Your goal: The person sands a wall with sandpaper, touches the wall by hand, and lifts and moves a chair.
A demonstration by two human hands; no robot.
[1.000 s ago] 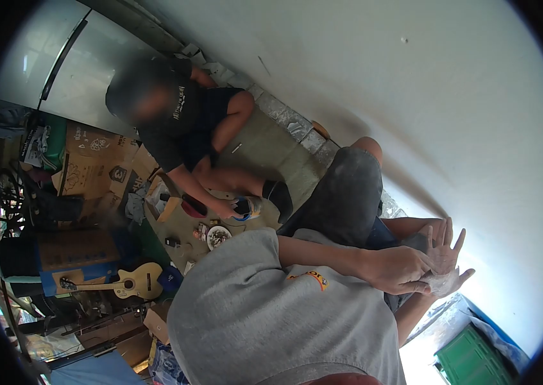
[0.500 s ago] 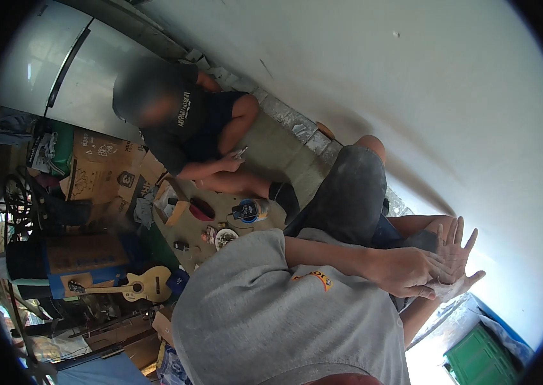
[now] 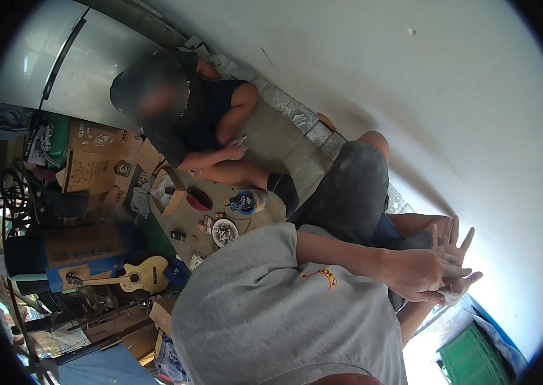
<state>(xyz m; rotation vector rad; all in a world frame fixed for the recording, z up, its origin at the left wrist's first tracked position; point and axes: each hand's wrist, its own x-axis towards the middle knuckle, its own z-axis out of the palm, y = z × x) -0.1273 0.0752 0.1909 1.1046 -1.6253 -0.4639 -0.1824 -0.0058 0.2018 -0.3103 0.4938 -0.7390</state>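
At the right, my right hand point(image 3: 456, 250) is raised with its palm toward me and its fingers spread. My left hand point(image 3: 415, 274) lies across that palm, back of the hand up, with a finger stretched over it and the thumb lower down. Pale whitish marks show on the fingers. I cannot make out any object between the hands. Both are in front of my grey shirt point(image 3: 265, 308), beside my bent leg in dark shorts point(image 3: 348, 186).
Another person point(image 3: 188, 115) sits on the floor, holding a small object. Near them are a bowl of cigarette butts point(image 3: 224, 232), a blue-lidded container point(image 3: 249, 201) and a red pouch point(image 3: 199, 199). A guitar point(image 3: 146, 274), cardboard boxes point(image 3: 101, 157), a white wall point(image 3: 464, 83) and a green crate point(image 3: 473, 356) surround us.
My left hand has shifted slightly right across my right palm, and one finger now stretches farther over it. The view has moved a little; the other person stays seated.
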